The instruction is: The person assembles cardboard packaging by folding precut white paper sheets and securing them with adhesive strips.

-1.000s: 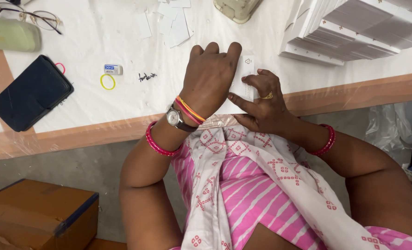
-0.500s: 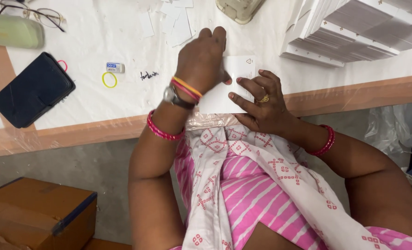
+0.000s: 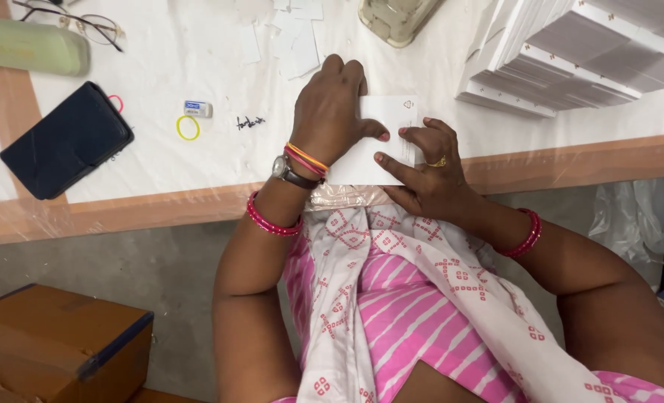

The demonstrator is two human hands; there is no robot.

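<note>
**Both hands flat on the white card at the table's edge**

My left hand [image 3: 330, 112] lies palm-down over the left part of the white card [image 3: 382, 134], fingers closed together and pressing — it grips nothing, it just pins the card to the table. My right hand [image 3: 425, 160] comes in from the near side, fingers spread loosely, fingertips [image 3: 380, 158] resting on the card's lower right part; the thumb is hidden, so whether it pinches the edge I cannot tell. The card sits on the white-covered table [image 3: 160, 172], right by the wooden front edge, directly before me.

To do this well, I judge the thing is steady, even pressure — the flat of the left hand holding the card from sliding while the right fingertips work along it, edges kept square.

Outward now: just beyond my left hand, loose white paper slips [image 3: 296, 45]. Further left, a yellow rubber band [image 3: 188, 127], a small eraser [image 3: 197, 109] and a pink band [image 3: 115, 103] beside a dark phone case [image 3: 67, 142]. At the far left corner, spectacles [image 3: 78, 22] and a pale green case [image 3: 26, 46]. To the right, stacks of white cards [image 3: 563, 56]; ahead, a beige tray [image 3: 395, 19]. Below, a brown box [image 3: 55, 343] on the floor.
</note>
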